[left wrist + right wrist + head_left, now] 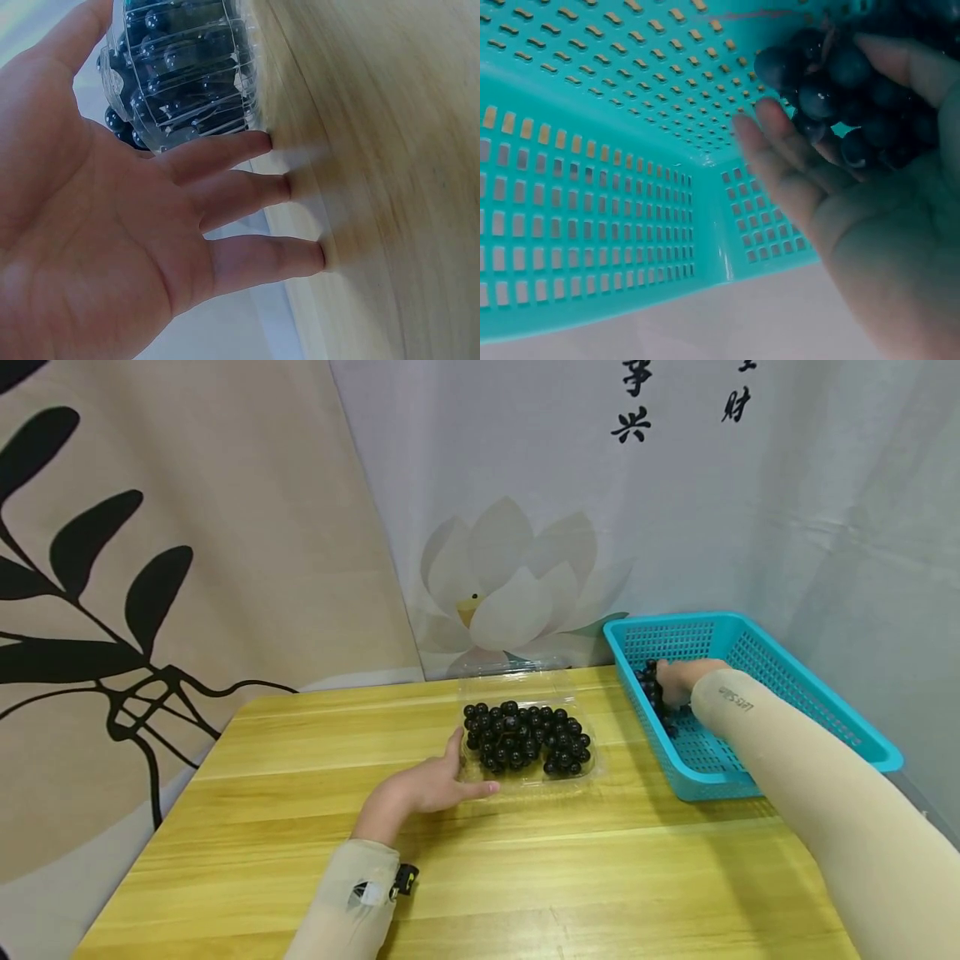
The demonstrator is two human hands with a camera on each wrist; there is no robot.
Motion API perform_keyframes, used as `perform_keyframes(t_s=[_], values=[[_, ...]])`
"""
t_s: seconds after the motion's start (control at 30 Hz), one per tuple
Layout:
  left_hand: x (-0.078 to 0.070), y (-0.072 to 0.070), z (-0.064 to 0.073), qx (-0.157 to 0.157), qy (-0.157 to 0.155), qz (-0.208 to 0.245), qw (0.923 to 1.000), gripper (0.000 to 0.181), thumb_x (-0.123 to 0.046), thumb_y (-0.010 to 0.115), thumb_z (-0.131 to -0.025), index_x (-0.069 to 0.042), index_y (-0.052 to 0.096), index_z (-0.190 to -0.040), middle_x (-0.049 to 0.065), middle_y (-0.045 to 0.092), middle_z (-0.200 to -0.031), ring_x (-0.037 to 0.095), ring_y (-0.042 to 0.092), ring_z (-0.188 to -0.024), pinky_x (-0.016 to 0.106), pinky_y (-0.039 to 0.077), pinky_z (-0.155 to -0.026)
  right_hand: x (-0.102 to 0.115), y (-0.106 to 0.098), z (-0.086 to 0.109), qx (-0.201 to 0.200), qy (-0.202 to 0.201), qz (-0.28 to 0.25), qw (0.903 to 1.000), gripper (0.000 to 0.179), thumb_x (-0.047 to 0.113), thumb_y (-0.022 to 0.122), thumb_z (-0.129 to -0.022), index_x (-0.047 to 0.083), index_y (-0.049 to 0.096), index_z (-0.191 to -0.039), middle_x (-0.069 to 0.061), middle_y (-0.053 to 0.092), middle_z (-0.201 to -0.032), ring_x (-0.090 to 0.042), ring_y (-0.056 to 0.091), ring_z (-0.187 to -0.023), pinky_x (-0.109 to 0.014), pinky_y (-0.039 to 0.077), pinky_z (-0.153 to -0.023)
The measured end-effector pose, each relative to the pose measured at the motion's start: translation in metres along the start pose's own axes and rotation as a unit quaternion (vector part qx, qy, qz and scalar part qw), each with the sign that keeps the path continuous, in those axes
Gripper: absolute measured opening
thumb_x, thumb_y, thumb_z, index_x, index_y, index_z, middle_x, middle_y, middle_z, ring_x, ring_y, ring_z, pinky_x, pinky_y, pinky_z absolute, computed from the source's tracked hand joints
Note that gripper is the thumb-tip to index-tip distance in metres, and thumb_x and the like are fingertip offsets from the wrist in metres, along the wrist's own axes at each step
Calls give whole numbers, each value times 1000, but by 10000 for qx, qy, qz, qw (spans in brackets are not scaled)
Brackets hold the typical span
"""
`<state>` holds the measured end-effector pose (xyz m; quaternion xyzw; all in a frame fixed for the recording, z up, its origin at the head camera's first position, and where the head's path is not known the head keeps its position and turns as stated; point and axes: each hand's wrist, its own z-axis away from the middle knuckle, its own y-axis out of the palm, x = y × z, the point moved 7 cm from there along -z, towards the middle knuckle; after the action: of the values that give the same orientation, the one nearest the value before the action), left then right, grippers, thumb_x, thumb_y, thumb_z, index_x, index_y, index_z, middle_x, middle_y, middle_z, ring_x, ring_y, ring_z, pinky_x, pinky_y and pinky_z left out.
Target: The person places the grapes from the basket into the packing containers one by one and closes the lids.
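Behind a yellowish wooden table [262, 793], a cloth backdrop [300, 510] is being displayed, with printed leaves [90, 535] being shown at the left and a pale lotus [510, 560] and dark characters [633, 425] farther right. From the table's near side, the left hand [427, 785] is being stretched to the left side and near left corner of a clear container [528, 781]. Its thumb and fingers are being spread apart: in the head view the thumb is being laid along the near edge and a finger along the left side, while in the left wrist view three straight fingers are being rested on the wood. Just beside them, packed dark grapes [510, 739] are being contained, and a clear lid [517, 681] is being raised along the container's far side, close to the table's far edge.

At the table's far right corner, a blue basket [651, 731] is being supported, its left wall being interposed between the container and the right hand [686, 681]. By that hand a grape bunch [885, 105] is being held inside the basket, near the left wall, with the thumb being pressed to one side and the fingers curved under the other; part of the bunch is being hidden. The basket's near rim is being crossed by the right sleeve [817, 777], and a shadow is being cast beneath it on the streaked wood.
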<state>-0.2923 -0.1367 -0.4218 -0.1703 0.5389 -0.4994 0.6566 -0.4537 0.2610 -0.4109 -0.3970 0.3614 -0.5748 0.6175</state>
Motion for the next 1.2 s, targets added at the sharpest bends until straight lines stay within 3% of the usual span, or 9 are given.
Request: perform_keyframes(t_s=[0.27,0.37,0.5,0.67,0.77,0.87,0.93,1.0,1.2], values=[[2,0,0,-6,-11,98,10000,125,-72,64,-96,-14,-19,-170,32,55,-154,44,64,-133,57,45,-123,-3,-17,12,69,-375,347,9987,69,24,62,-105,-14,36,-157,-43,40,-158,-59,47,-140,-67,51,-108],[4,1,1,-1,-49,116,9999,125,-72,63,-96,-15,-20,-169,32,54,-155,45,63,-134,57,43,-124,0,-30,19,-112,-691,353,9969,47,23,60,-108,-13,54,-139,-35,63,-128,-44,68,-105,-52,60,-85],[7,1,2,-8,-53,155,9999,125,-72,63,-96,-15,-20,-169,31,51,-157,45,59,-139,58,41,-126,7,-45,26,-289,-1096,35,9936,23,16,54,-110,-3,65,-115,-15,66,-91,-22,60,-66,-34,51,-60],[6,1,1,-17,8,146,9999,124,-71,63,-97,-15,-20,-169,32,50,-158,46,57,-141,57,40,-126,8,-41,27,-26,-831,76,9965,22,19,62,-106,-1,62,-117,-16,67,-102,-21,61,-73,-34,51,-63],[5,2,2,-18,19,159,9999,124,-70,63,-97,-14,-19,-169,33,49,-159,47,56,-142,57,40,-127,5,-30,23,77,-508,160,9986,50,27,70,-101,-9,56,-133,-31,64,-125,-29,65,-87,-40,54,-71],[4,2,3,7,15,169,9999,123,-69,64,-97,-14,-19,-170,33,50,-158,46,58,-141,58,41,-126,3,-17,17,115,-348,139,9992,88,35,76,-97,-14,34,-156,-42,43,-156,-48,64,-117,-54,59,-88],[3,2,3,18,12,149,9999,123,-70,64,-97,-14,-19,-170,33,50,-158,46,59,-139,58,42,-125,2,-11,14,92,-328,154,9993,92,33,78,-96,-15,31,-158,-43,39,-158,-56,56,-131,-62,57,-96],[2,2,2,13,16,118,9999,123,-70,64,-97,-14,-19,-170,32,51,-158,46,60,-138,58,42,-125,2,-8,12,70,-351,143,9993,85,26,76,-97,-16,32,-157,-44,40,-157,-55,58,-126,-59,58,-93],[2,1,0,-3,25,55,10000,124,-72,63,-96,-14,-19,-170,32,54,-155,44,65,-132,57,44,-123,2,-15,19,116,-547,-163,9983,43,1,61,-102,-14,50,-141,-40,60,-132,-25,65,-65,-35,51,-59]])
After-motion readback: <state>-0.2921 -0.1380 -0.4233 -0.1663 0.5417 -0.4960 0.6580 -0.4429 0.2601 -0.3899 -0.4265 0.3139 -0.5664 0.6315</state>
